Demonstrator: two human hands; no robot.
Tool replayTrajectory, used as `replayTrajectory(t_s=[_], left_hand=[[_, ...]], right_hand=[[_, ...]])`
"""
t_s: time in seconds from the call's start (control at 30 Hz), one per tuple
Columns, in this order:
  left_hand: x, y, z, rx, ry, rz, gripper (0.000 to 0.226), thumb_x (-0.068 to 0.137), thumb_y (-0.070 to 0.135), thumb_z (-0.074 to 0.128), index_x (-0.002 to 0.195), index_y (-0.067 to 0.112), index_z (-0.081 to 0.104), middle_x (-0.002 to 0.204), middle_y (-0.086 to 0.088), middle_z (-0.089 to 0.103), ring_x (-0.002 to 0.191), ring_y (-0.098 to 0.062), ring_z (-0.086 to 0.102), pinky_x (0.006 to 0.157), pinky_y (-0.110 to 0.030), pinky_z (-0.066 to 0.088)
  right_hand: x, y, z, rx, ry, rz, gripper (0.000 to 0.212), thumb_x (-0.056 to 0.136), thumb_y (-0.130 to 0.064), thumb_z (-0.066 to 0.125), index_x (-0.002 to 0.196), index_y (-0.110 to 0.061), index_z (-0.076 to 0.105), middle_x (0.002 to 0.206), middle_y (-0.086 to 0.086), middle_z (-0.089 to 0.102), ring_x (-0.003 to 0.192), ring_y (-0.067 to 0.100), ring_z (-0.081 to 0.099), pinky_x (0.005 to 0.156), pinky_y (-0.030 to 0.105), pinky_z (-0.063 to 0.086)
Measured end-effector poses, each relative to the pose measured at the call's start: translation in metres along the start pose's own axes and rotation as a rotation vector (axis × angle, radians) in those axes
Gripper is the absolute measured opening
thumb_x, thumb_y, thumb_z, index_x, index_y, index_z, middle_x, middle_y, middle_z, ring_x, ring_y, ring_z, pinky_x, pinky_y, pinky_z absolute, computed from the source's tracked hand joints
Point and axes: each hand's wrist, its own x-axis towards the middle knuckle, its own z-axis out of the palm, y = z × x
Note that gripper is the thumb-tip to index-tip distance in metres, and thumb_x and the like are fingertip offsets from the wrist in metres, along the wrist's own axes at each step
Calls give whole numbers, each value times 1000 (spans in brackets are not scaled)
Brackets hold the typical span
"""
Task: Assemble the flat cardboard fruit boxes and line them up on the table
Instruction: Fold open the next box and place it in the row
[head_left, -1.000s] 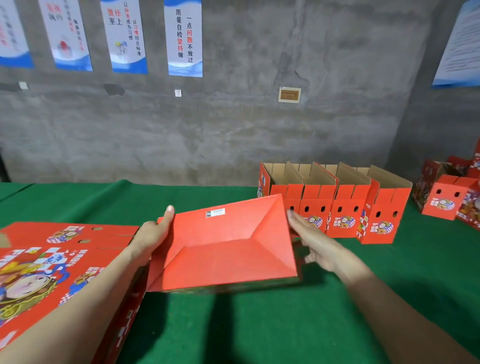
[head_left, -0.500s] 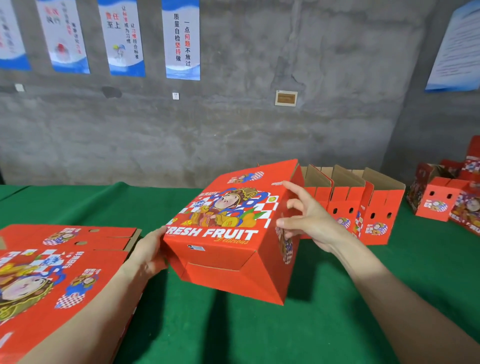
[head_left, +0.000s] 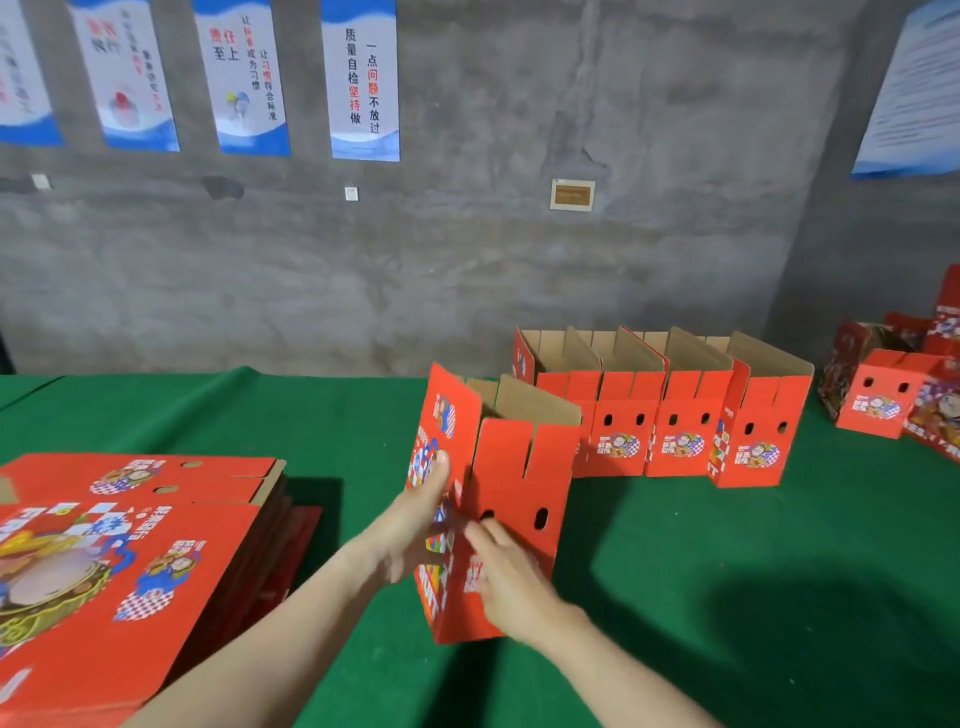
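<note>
A red fruit box (head_left: 519, 467) stands upright with its top open, brown inner flaps showing, in front of me on the green table (head_left: 727, 571). Whether its base touches the cloth I cannot tell. My left hand (head_left: 415, 525) presses flat against its printed left side, fingers pointing up. My right hand (head_left: 511, 582) lies against the red front face, fingertips just below the two handle holes. A row of several assembled boxes (head_left: 685, 431) stands behind it to the right, open tops up. A stack of flat boxes (head_left: 130, 561) lies at the left.
More red boxes (head_left: 883, 400) sit loosely at the far right of the table. A grey concrete wall with posters (head_left: 358, 78) runs behind the table. Green cloth shows between the held box and the row.
The box was bottom-up toward me, then tipped over with its printed face up, and now stands upright with its open top up. Both hands shifted onto its left side and front.
</note>
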Motion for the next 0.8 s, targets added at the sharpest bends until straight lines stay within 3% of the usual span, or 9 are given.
replayTrajectory(t_s=[0.1, 0.17, 0.3, 0.37, 0.47, 0.53, 0.6, 0.73, 0.8], left_hand=[[0, 1, -4, 70, 57, 1, 64, 84, 71, 36, 120, 24, 59, 117, 5, 58, 105, -16, 52, 88, -45, 42], [1, -1, -5, 113, 130, -12, 67, 85, 68, 41, 130, 20, 51, 125, 2, 52, 118, -22, 48, 97, -50, 37], [7, -5, -11, 142, 290, 71, 57, 92, 48, 53, 137, 15, 39, 114, -1, 51, 102, -24, 50, 90, -49, 47], [10, -4, -14, 247, 323, 129, 50, 96, 38, 51, 137, 12, 41, 104, -3, 55, 96, -26, 56, 80, -46, 56], [14, -2, -16, 397, 334, 186, 47, 96, 31, 52, 139, 13, 42, 115, -11, 60, 94, -27, 61, 70, -42, 59], [16, -3, -18, 437, 336, 215, 45, 96, 29, 54, 136, 11, 45, 111, -15, 62, 86, -26, 63, 69, -43, 59], [18, -4, -17, 481, 343, 241, 45, 95, 29, 55, 135, 11, 45, 106, -15, 64, 82, -26, 63, 71, -44, 59], [20, -6, -20, 731, 437, 359, 67, 91, 32, 60, 149, 19, 30, 133, -15, 55, 119, -31, 55, 97, -36, 46], [20, -5, -20, 844, 446, 484, 62, 92, 27, 59, 148, 23, 33, 142, -17, 45, 122, -32, 52, 101, -31, 39]], right_hand=[[-13, 5, 34, -60, -130, 8, 74, 83, 11, 47, 144, -28, 29, 134, 1, 35, 124, 25, 40, 106, 35, 33], [-17, 8, 48, -81, -197, 10, 81, 83, 8, 50, 148, -33, 23, 139, 0, 30, 128, 23, 34, 111, 35, 30], [-20, 15, 60, -65, -282, 15, 77, 86, 2, 53, 147, -35, 24, 146, -6, 20, 130, 22, 36, 110, 34, 33], [-24, 19, 60, -57, -218, 35, 63, 89, -1, 50, 139, -35, 32, 146, -10, 18, 115, 23, 51, 98, 32, 43], [-32, 27, 61, -177, -24, 138, 48, 91, -8, 44, 132, -32, 39, 136, -1, 26, 104, 24, 53, 87, 32, 46], [-36, 33, 62, -210, 3, 214, 62, 88, -8, 45, 140, -40, 30, 142, 5, 18, 122, 27, 42, 95, 34, 45], [-37, 36, 61, -224, -35, 264, 83, 86, -3, 46, 144, -52, 13, 153, 6, -3, 138, 31, 23, 102, 37, 41], [-31, 37, 67, -279, -117, 227, 91, 86, -2, 47, 139, -59, 1, 156, 15, -21, 145, 37, 0, 111, 43, 31], [-22, 38, 68, -327, -164, 239, 90, 85, -5, 50, 140, -56, 0, 155, 23, -20, 144, 41, -1, 114, 46, 25]])
